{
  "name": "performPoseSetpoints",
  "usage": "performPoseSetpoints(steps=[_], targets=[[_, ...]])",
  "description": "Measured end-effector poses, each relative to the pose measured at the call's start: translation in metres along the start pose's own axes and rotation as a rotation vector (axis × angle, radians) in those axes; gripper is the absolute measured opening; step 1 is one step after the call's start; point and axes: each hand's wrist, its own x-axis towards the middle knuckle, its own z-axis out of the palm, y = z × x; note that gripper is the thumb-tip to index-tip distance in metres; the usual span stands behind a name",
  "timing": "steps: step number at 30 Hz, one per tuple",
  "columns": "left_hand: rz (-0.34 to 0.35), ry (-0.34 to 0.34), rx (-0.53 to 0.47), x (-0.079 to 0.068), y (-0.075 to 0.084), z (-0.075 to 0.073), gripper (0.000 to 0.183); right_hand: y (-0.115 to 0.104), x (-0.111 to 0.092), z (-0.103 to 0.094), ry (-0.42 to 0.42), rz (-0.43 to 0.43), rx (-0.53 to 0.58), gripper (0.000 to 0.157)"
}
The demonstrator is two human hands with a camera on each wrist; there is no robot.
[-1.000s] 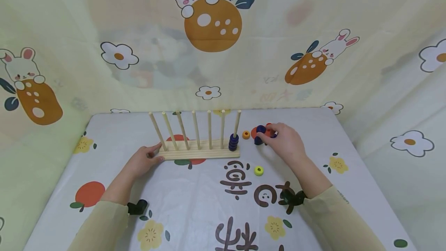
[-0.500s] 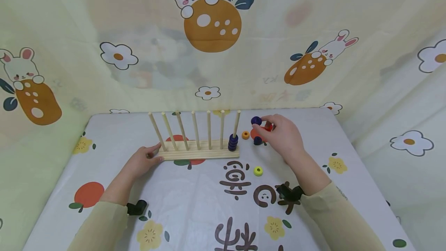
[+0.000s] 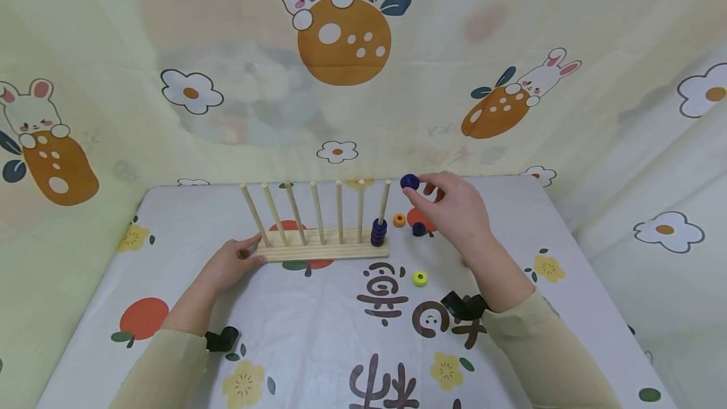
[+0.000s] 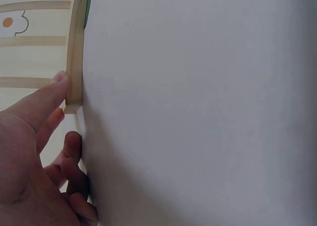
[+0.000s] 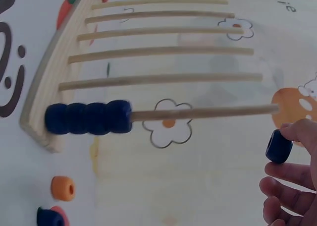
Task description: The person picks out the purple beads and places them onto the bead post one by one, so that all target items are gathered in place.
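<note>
A wooden peg rack (image 3: pixel 324 251) with several upright pegs stands on the table. My left hand (image 3: pixel 230 264) holds the left end of its base, thumb at the front and index finger behind. In the left wrist view the thumb (image 4: pixel 47 99) presses the base edge. On the rightmost peg sits a stack of dark blue beads (image 3: pixel 378 232). My right hand (image 3: pixel 460 213) pinches another dark blue bead (image 5: pixel 279 146) between thumb and fingers. That bead is in the air, just right of the rightmost peg's tip and apart from it.
An orange bead (image 3: pixel 399 220) and a loose dark blue bead (image 3: pixel 419 229) lie right of the rack. Nearer the front lies a yellow-green bead (image 3: pixel 419 279). A printed cloth covers the table (image 3: pixel 318 333), and a printed curtain (image 3: pixel 255 131) hangs behind it.
My right hand has lifted the dark blue bead off the table, up and left towards the rightmost peg's tip. The left hand and the rack have stayed in place.
</note>
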Motion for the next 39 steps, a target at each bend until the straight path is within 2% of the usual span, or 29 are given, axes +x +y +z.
performPoseSetpoints(steps=[6,16,39], targets=[[-0.001,0.002,0.004,0.000,-0.001,0.001,0.069,-0.014,0.001,-0.003,0.019,-0.020,0.016,0.043],[-0.001,0.006,0.002,0.002,-0.003,0.002,0.068,-0.028,0.003,0.001,-0.003,-0.025,0.009,0.045],[0.012,-0.001,0.015,0.002,-0.003,0.001,0.069,-0.031,0.004,0.009,-0.031,-0.049,-0.018,0.046]])
